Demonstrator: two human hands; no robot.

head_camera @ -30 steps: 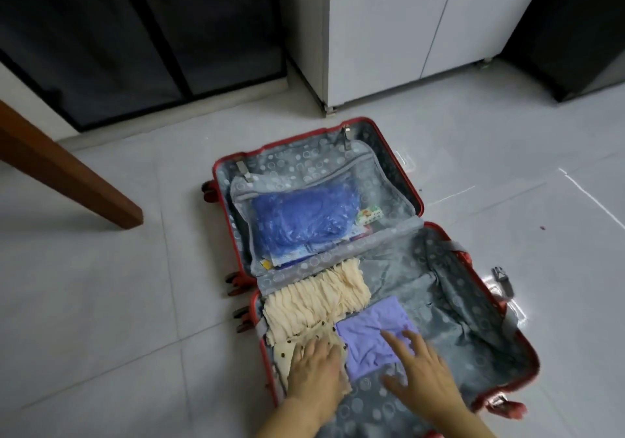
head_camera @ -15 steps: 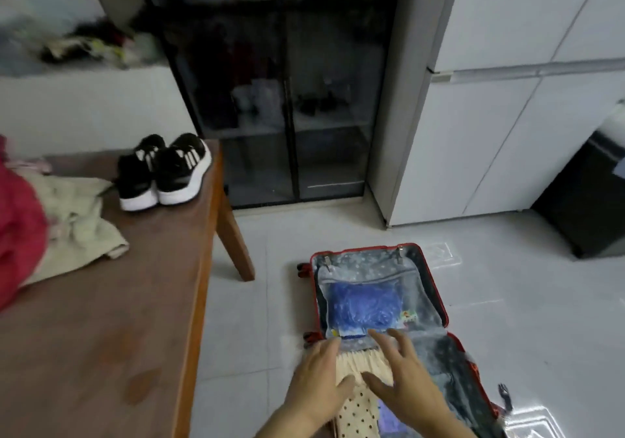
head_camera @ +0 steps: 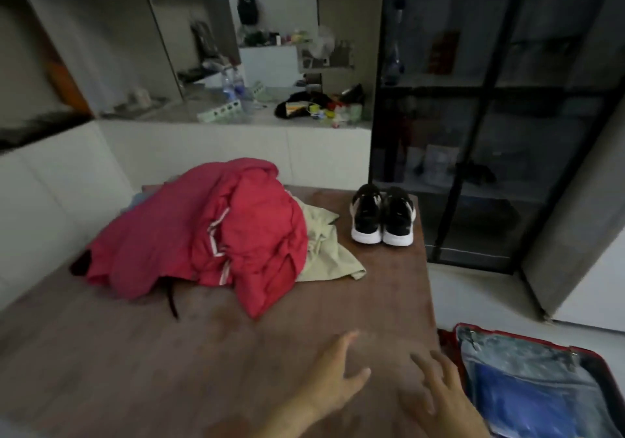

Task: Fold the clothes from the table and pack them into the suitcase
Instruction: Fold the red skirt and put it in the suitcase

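1. Likely to drag the whole heap along if seized by one edge: red jacket (head_camera: 203,234), piled far left on the table (head_camera: 135,353), with a black strap (head_camera: 172,302) trailing out from under it toward the near side.
2. Could slide off with the jacket and bunch up: beige garment (head_camera: 324,251), partly trapped beneath the jacket's right side.
3. Might get knocked off the far right corner by a hasty sweep: pair of black shoes (head_camera: 382,216), near the beige garment.
4. Hovers over bare table at the near side, spread wide and holding nothing: left hand (head_camera: 333,375). Well apart from the heap, which lies farther off and to the left.
5. Likewise spread and empty, by the table's right edge: right hand (head_camera: 439,387). Too blurred to tell whether touching the wood.
6. Lies open on the floor at near right, past the table edge and just right of the right hand: suitcase (head_camera: 588,358), a blue bag (head_camera: 517,400) in its pocket.
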